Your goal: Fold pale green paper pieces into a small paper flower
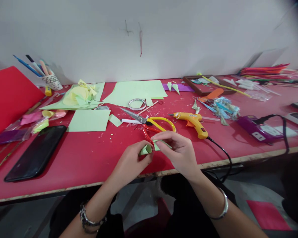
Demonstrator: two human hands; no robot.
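Observation:
My left hand [131, 162] and my right hand [177, 150] meet over the front edge of the red table [89, 158]. Together they pinch a small piece of light green paper [149, 148], rolled into a cone or tube. The left fingers wrap the rolled end; the right fingers hold the flat tail of it. Just behind my hands lie scissors [151, 124] with yellow and red handles, blades pointing left. A yellow glue gun [192, 120] lies to the right of them, its black cord running off the table edge.
A black phone [37, 153] lies at front left. Green paper sheets [136, 89], a tape roll [137, 104], a white pen [129, 121] and a cup of pens [51, 81] sit further back. A purple power strip [257, 132], paper scraps and a brown tray [203, 84] are at right.

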